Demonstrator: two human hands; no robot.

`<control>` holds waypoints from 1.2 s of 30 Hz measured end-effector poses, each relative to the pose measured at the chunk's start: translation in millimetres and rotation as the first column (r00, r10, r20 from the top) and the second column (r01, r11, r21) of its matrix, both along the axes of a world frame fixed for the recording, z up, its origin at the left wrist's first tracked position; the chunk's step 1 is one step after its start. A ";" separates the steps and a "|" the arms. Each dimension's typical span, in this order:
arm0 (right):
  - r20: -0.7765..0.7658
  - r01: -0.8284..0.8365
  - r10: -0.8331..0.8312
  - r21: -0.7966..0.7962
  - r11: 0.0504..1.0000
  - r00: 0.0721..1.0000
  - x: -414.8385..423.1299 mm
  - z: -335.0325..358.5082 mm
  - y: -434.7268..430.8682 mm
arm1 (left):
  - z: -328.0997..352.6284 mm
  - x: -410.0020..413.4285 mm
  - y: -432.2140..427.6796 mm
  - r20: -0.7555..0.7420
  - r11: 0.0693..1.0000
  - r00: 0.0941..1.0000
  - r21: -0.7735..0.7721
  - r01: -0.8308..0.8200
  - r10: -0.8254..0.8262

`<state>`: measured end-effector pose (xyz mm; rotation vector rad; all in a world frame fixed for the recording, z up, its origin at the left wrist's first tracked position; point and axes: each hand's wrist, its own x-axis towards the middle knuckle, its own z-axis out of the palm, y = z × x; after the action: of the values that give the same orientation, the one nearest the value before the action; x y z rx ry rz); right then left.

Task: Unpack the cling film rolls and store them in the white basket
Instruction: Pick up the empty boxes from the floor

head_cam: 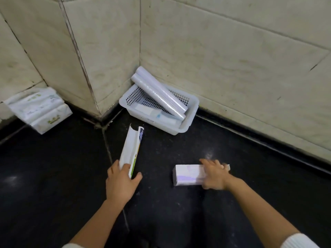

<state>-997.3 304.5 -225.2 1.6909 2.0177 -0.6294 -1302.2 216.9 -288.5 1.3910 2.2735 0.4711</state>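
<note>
A white perforated basket (192, 111) sits on the dark floor in the wall corner. Two cling film rolls (159, 94) lean in it, their far ends sticking out over the back rim; flat white packaging lies under them. My left hand (120, 181) grips a long, opened white carton (131, 149) with green print, its torn end pointing toward the basket. My right hand (214, 174) rests on a closed white and purple box (188, 174) lying flat on the floor, fingers curled over its right part.
A soft pack of tissue packets (38, 109) lies against the left wall. Cream tiled walls (232, 59) meet at the corner behind the basket. The floor (53, 176) is black polished tile.
</note>
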 end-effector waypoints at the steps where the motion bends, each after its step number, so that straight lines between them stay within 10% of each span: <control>1: 0.068 -0.016 0.013 0.040 0.999 0.998 2.7 -4.9 -5.7 | -1.4 2.1 -4.6 0.011 1.000 1.000 -0.004 -0.002 0.002; 5: 0.099 -0.052 0.034 0.179 0.983 0.994 9.9 -12.2 -19.7 | -1.8 7.6 -24.1 0.022 1.000 1.000 0.017 -0.015 0.014; 18: -0.627 -0.252 0.212 0.027 0.967 0.750 -48.9 12.3 -94.0 | 30.8 72.0 -187.6 0.124 0.799 0.852 0.300 -0.521 0.509; 29: -0.659 -0.683 0.377 -0.293 0.669 0.651 -38.8 -32.8 -367.7 | 0.5 257.1 -495.7 0.211 0.247 0.255 0.064 -0.967 0.944; 36: -0.585 -0.760 0.486 -0.468 0.451 0.649 13.3 -58.3 -566.0 | -20.6 394.7 -670.0 0.325 -0.161 -0.178 -0.079 -0.984 0.929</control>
<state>-984.0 -261.5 -283.6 0.2922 2.0465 -1.2639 -907.5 -453.0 -309.1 -0.9127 2.5624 1.2694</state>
